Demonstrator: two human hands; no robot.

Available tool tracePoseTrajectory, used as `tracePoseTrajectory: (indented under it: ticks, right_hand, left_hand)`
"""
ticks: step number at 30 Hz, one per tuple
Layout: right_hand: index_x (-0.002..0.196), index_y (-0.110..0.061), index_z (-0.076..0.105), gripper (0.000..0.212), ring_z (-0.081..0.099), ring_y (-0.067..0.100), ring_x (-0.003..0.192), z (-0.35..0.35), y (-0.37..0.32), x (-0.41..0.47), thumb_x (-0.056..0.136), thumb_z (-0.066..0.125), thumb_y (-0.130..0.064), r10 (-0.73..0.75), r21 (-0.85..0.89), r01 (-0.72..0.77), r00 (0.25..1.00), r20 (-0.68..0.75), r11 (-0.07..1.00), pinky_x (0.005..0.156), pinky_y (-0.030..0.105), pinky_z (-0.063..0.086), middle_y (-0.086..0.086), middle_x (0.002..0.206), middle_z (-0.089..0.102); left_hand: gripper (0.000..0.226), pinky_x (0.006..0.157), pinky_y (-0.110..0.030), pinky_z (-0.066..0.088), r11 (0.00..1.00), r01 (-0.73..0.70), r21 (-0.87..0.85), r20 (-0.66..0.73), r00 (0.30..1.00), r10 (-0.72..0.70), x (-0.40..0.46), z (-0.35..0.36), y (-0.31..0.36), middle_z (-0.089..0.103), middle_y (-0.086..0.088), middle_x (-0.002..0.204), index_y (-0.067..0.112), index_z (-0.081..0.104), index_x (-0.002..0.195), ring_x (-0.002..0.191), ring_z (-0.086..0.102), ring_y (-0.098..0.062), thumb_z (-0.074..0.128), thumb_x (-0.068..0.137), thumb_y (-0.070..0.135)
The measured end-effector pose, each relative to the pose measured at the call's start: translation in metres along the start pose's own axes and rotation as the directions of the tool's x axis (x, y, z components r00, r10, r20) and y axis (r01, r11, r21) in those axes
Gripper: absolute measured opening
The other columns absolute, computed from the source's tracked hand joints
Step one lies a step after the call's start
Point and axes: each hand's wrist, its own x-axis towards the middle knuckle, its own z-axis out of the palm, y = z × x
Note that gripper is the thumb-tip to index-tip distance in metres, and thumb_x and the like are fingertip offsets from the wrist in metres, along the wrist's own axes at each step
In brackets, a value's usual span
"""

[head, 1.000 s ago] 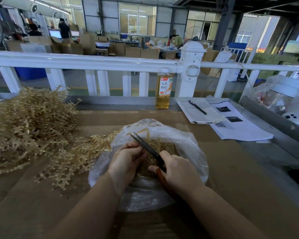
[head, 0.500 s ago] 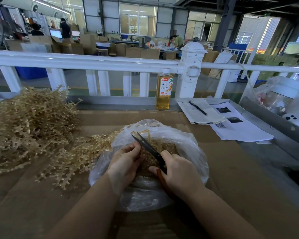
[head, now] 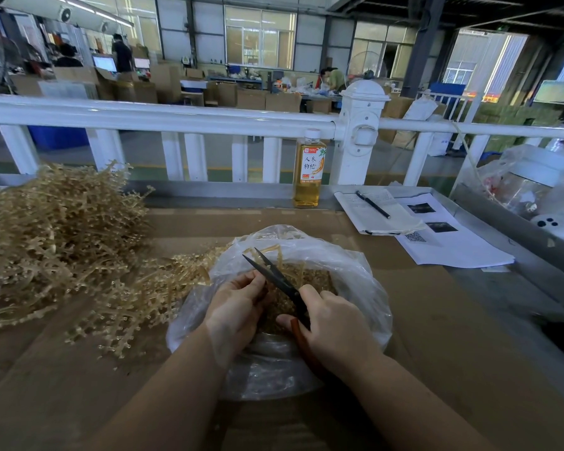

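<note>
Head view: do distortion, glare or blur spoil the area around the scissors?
Head view: the scissors, left hand and right hand are sharp and evenly lit; head view, the wide lens bows the white railing; the far-right opening is washed out; the plastic bag shows mild sheen, no hard glare; the right edge by the wrapped jar looks soft.

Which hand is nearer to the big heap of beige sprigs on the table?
Left. The left hand lies just right of the heap, over the plastic bag; the right hand, holding the scissors, is farther right, beyond the left hand.
</note>
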Motion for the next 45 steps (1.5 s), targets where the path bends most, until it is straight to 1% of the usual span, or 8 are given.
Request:
tracePoseTrajectory:
  ticks: [8,15,22,25,29,38,41,45]
  right_hand:
    - [0.106,-0.028,0.048,0.04,0.047,0.01,0.073,0.004,0.002,-0.003,0.09,0.041,-0.063,-0.004,0.019,0.005,0.999,-0.052,1.0,0.064,0.023,0.032,-0.008,0.084,0.053]
    - [0.101,-0.029,0.045,0.04,0.057,0.013,0.078,0.0,0.004,0.002,0.088,0.04,-0.066,-0.003,0.07,0.003,1.0,-0.003,0.998,0.071,0.028,0.048,-0.006,0.086,0.058]
    - [0.1,-0.025,0.045,0.038,0.056,0.016,0.076,-0.003,0.004,0.005,0.09,0.042,-0.062,-0.001,0.082,-0.002,0.999,0.035,0.997,0.068,0.028,0.044,-0.004,0.082,0.056]
    - [0.097,-0.026,0.043,0.036,0.053,0.015,0.073,-0.003,0.004,0.006,0.091,0.042,-0.062,-0.007,0.072,0.003,0.999,0.043,0.997,0.066,0.027,0.04,-0.006,0.079,0.052]
    - [0.092,-0.028,0.038,0.032,0.05,0.014,0.07,-0.003,0.004,0.007,0.092,0.042,-0.06,-0.014,0.067,0.01,0.998,0.054,0.998,0.066,0.027,0.037,-0.009,0.074,0.048]
    - [0.094,-0.028,0.042,0.033,0.052,0.008,0.067,-0.004,0.003,0.006,0.091,0.044,-0.06,-0.021,0.066,0.02,1.0,0.005,0.998,0.057,0.016,0.034,-0.011,0.073,0.052]
    - [0.097,-0.024,0.05,0.038,0.056,0.009,0.07,-0.005,0.004,0.006,0.09,0.045,-0.061,0.034,0.116,-0.028,0.998,-0.054,0.993,0.059,0.018,0.042,-0.009,0.077,0.058]
    - [0.103,-0.025,0.05,0.04,0.06,0.01,0.08,-0.005,0.002,0.007,0.09,0.043,-0.062,0.05,0.091,-0.052,0.998,0.024,0.994,0.073,0.026,0.05,-0.006,0.086,0.062]
  left_hand:
    - [0.023,0.055,-0.018,0.054,0.999,0.011,-0.037,-0.025,1.0,-0.012,0.002,0.0,-0.001,0.069,-0.006,0.069,0.005,0.059,0.076,0.065,0.067,-0.012,0.047,0.095,-0.001]
    - [0.015,0.059,-0.021,0.053,1.0,0.031,-0.002,-0.034,0.999,-0.031,0.003,0.0,-0.001,0.064,-0.006,0.077,0.004,0.059,0.084,0.071,0.062,-0.013,0.049,0.095,0.001]
    - [0.019,0.052,-0.018,0.053,0.999,0.046,-0.011,0.005,0.999,-0.046,0.002,-0.001,0.001,0.068,-0.005,0.066,0.004,0.059,0.08,0.058,0.066,-0.009,0.048,0.095,-0.001]
    - [0.017,0.053,-0.018,0.053,1.0,0.023,-0.004,0.014,1.0,-0.023,0.002,-0.002,-0.001,0.063,-0.007,0.073,0.006,0.056,0.082,0.06,0.063,-0.01,0.047,0.095,-0.002]
    - [0.021,0.058,-0.021,0.053,1.0,-0.018,0.008,0.061,0.998,0.018,0.004,-0.004,-0.003,0.063,-0.005,0.086,0.014,0.053,0.099,0.076,0.06,-0.015,0.043,0.096,-0.004]
    - [0.023,0.069,-0.029,0.048,0.999,0.03,-0.011,0.058,0.998,-0.03,0.004,-0.005,-0.001,0.061,-0.008,0.093,0.012,0.056,0.096,0.084,0.059,-0.018,0.042,0.095,-0.006]
    - [0.023,0.066,-0.03,0.049,0.997,0.07,-0.028,0.039,0.997,-0.069,0.005,-0.006,0.001,0.058,-0.007,0.085,0.013,0.057,0.091,0.077,0.058,-0.019,0.044,0.093,-0.006]
    - [0.011,0.06,-0.028,0.052,0.996,0.083,-0.024,0.03,0.996,-0.082,0.003,-0.006,0.004,0.064,0.0,0.065,0.011,0.064,0.094,0.063,0.062,-0.015,0.055,0.089,0.01]
